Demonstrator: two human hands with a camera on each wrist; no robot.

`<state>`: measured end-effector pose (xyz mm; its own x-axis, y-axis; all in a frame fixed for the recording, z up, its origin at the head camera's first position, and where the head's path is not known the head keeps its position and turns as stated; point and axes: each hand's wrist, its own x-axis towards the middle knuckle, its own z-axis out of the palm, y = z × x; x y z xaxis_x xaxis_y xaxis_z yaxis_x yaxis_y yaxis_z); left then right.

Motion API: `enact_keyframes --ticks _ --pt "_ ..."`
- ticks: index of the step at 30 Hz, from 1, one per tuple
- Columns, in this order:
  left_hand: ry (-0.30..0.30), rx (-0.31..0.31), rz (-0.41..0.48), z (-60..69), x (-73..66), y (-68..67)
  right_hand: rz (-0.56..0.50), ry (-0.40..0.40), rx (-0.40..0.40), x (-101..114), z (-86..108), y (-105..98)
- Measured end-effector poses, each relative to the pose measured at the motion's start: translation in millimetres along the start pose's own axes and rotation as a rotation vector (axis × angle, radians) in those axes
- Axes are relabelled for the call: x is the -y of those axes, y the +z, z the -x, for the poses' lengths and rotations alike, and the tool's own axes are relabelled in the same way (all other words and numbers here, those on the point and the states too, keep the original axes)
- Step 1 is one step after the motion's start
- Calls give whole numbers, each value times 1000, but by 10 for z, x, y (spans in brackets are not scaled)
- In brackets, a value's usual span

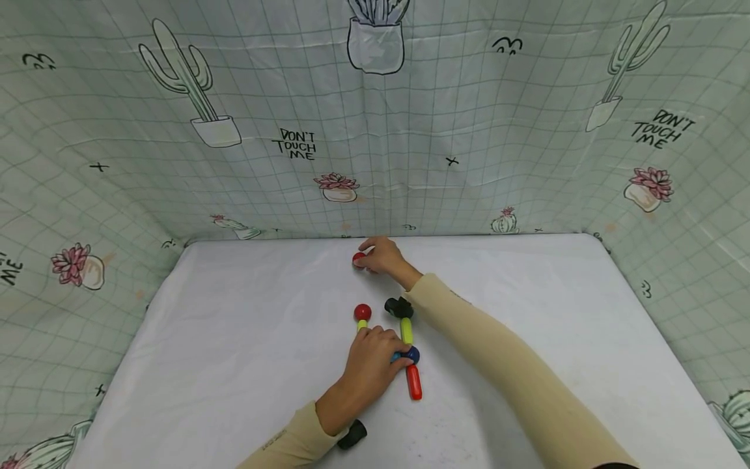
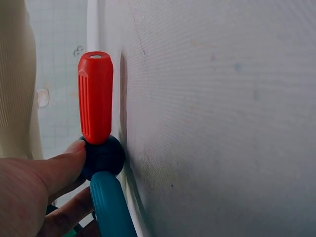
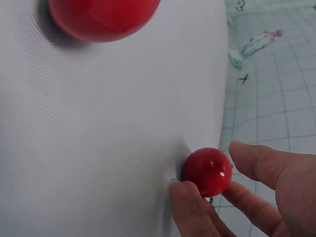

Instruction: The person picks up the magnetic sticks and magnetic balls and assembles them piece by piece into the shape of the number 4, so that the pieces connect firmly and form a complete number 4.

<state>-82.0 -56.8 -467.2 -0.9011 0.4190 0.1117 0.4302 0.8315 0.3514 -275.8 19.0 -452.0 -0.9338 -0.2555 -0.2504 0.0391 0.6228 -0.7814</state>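
My left hand (image 1: 372, 365) pinches a dark blue ball (image 2: 103, 160), thumb against it. A red stick (image 2: 96, 98) and a teal stick (image 2: 111, 205) join that ball. From the ball a yellow-green stick (image 1: 407, 331) runs away; its far end is hidden behind the black camera on my right wrist. Another red ball (image 1: 362, 312) tops a second yellow-green stick (image 1: 362, 324), partly covered by my left hand. At the table's far edge my right hand (image 1: 383, 256) has its fingers around a loose red ball (image 3: 208, 172); in the right wrist view the thumb stands slightly apart from it.
A white cloth covers the table (image 1: 252, 339). Its far edge meets a hanging grid-patterned curtain (image 1: 375, 130) printed with cacti, which also rises at both sides. A black camera (image 1: 353, 435) sits at my left cuff.
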Motion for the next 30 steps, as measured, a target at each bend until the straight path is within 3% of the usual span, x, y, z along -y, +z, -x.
enact_keyframes --ticks 5,13,30 --pt "-7 13 -1 -6 -19 6 71 -34 -23 -33 -43 37" --pt "2 9 16 -5 4 21 63 -57 -11 -38 -10 21" --pt "-34 50 19 -24 0 20 -121 -69 1 -110 528 -313"
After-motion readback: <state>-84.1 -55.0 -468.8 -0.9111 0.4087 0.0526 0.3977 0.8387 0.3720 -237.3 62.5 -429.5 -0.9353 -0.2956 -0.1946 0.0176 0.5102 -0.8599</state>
